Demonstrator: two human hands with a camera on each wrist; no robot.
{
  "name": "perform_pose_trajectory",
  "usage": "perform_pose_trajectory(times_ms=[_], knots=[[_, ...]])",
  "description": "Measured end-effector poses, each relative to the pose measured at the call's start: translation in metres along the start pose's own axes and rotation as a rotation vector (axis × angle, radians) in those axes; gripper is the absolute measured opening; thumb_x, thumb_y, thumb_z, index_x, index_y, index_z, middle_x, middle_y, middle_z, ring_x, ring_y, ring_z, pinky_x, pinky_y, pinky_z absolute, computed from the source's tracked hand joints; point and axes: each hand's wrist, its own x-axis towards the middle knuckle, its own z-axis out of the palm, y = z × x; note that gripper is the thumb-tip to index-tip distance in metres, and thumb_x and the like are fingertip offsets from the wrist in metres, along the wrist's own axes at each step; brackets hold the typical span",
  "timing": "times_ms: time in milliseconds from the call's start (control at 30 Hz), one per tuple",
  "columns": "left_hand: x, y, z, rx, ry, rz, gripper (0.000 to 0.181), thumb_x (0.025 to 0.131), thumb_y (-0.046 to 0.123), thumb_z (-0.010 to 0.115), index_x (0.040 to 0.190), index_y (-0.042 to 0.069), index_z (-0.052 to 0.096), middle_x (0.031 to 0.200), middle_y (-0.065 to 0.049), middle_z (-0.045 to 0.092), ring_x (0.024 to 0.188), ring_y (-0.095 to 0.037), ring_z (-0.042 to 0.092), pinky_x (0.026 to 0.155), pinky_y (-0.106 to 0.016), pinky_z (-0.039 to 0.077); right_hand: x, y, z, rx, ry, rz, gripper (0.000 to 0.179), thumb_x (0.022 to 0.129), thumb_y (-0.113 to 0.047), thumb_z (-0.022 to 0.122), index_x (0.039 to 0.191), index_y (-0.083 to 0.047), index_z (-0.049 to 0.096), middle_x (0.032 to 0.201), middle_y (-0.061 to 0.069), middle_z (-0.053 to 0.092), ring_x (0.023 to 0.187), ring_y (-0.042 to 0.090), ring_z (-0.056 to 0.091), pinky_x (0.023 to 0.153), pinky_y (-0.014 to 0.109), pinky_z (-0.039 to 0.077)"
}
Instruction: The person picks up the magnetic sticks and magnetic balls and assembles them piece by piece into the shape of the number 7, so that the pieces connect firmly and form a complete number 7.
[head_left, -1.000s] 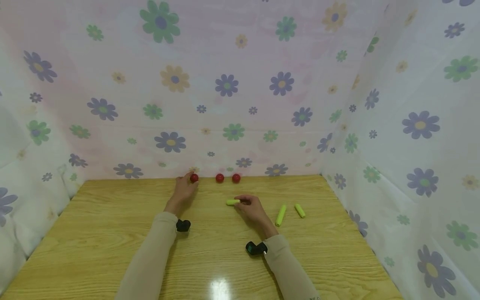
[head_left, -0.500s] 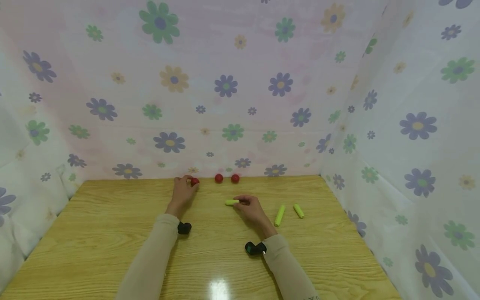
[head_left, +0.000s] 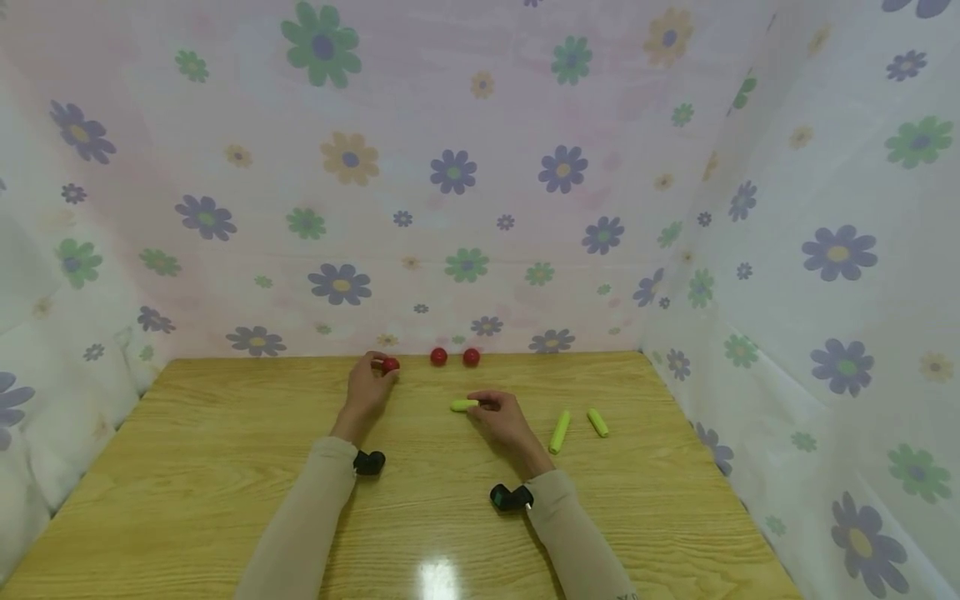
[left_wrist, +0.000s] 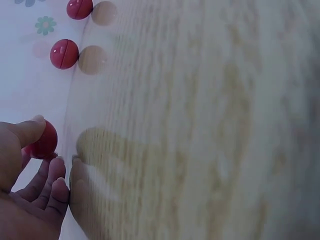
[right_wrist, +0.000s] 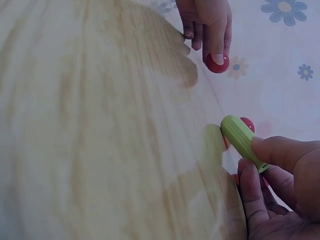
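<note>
My left hand (head_left: 367,393) pinches a small glossy red ball (head_left: 391,365) between thumb and fingers near the back edge of the table. In the left wrist view the same ball (left_wrist: 45,141) sits under the thumb, its other side hidden by the hand. My right hand (head_left: 506,417) holds a short ribbed yellow-green tube (head_left: 461,406) by its right end, thumb on top. The right wrist view shows this tube (right_wrist: 240,140) tilted, its rounded end close to the tabletop. Two more red balls, a left one (head_left: 438,357) and a right one (head_left: 471,357), rest along the back edge.
To the right of my right hand lie a longer green tube (head_left: 559,432) and a shorter one (head_left: 597,422) on the wooden table (head_left: 420,533). Flower-printed cloth (head_left: 405,125) rises behind the table and along both sides. Each wrist wears a small black camera.
My left hand has drawn the red ball slightly toward me from the back edge. The right hand with its tube stays nearly still, and the other balls and tubes have not moved.
</note>
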Motion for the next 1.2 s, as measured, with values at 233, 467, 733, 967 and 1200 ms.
perform_pose_trajectory(times_ms=[233, 467, 733, 967, 1200], knots=[[-0.006, -0.001, -0.004, -0.088, -0.018, 0.006, 0.035, 0.104, 0.015, 0.063, 0.135, 0.003, 0.051, 0.131, -0.021, 0.058, 0.113, -0.034, 0.062, 0.087, -0.039, 0.055, 0.011, 0.022, 0.005, -0.012, 0.026, 0.006, 0.026, 0.099, -0.003, 0.066, 0.122, 0.009, 0.07, 0.112, 0.022, 0.066, 0.088, 0.015, 0.057, 0.076, 0.026, 0.047], [-0.011, -0.002, -0.006, -0.116, -0.041, 0.004, 0.038, 0.105, 0.015, 0.061, 0.139, 0.001, 0.05, 0.137, -0.023, 0.054, 0.121, -0.036, 0.058, 0.096, -0.043, 0.053, 0.013, 0.029, 0.007, -0.042, 0.041, -0.011, 0.022, 0.098, -0.004, 0.067, 0.119, 0.001, 0.074, 0.116, 0.018, 0.068, 0.092, 0.016, 0.059, 0.079, 0.025, 0.048], [-0.021, -0.002, -0.007, -0.25, -0.107, -0.047, 0.04, 0.102, 0.011, 0.065, 0.139, 0.001, 0.051, 0.131, -0.022, 0.055, 0.119, -0.035, 0.057, 0.092, -0.037, 0.055, 0.012, 0.024, 0.007, -0.088, 0.016, -0.061, 0.022, 0.097, 0.0, 0.067, 0.118, 0.002, 0.074, 0.119, 0.019, 0.07, 0.098, 0.02, 0.064, 0.084, 0.028, 0.052], [-0.03, -0.003, -0.004, -0.219, -0.162, -0.039, 0.038, 0.103, 0.016, 0.066, 0.137, 0.003, 0.054, 0.13, -0.022, 0.059, 0.118, -0.035, 0.061, 0.087, -0.034, 0.054, 0.015, 0.025, 0.009, -0.111, 0.007, -0.087, 0.023, 0.097, 0.0, 0.068, 0.119, 0.002, 0.074, 0.123, 0.019, 0.071, 0.103, 0.025, 0.067, 0.09, 0.036, 0.056], [-0.037, 0.0, 0.004, -0.296, -0.266, -0.068, 0.039, 0.104, 0.014, 0.065, 0.139, 0.001, 0.054, 0.134, -0.023, 0.059, 0.121, -0.033, 0.062, 0.091, -0.032, 0.056, 0.019, 0.024, 0.015, -0.097, 0.001, -0.098, 0.022, 0.097, 0.0, 0.068, 0.118, 0.002, 0.074, 0.12, 0.019, 0.072, 0.103, 0.025, 0.069, 0.091, 0.038, 0.057]])
